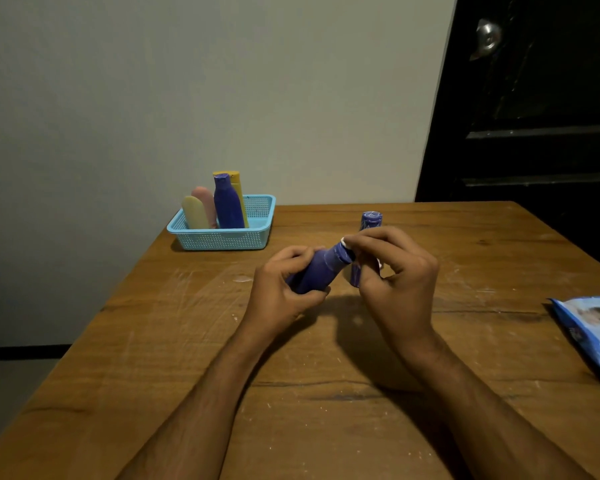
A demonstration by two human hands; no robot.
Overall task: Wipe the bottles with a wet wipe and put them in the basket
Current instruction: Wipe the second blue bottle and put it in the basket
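Two hands work above the table: your left hand (284,282) grips a purple bottle (321,270), your right hand (392,268) pinches a wet wipe (344,241) at its cap. Beware knocking the upright bottle (370,221) just behind.

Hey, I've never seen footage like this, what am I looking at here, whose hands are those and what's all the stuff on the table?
There is no machine here. One camera worn on a person's head looks down at their own bare hands over a wooden table. The left hand grips a purple bottle, tilted, while the right hand rubs its cap end with a white wipe. Another purple bottle stands behind the right hand. At the back left, a blue basket holds four bottles. A blue wipes pack lies at the right edge.
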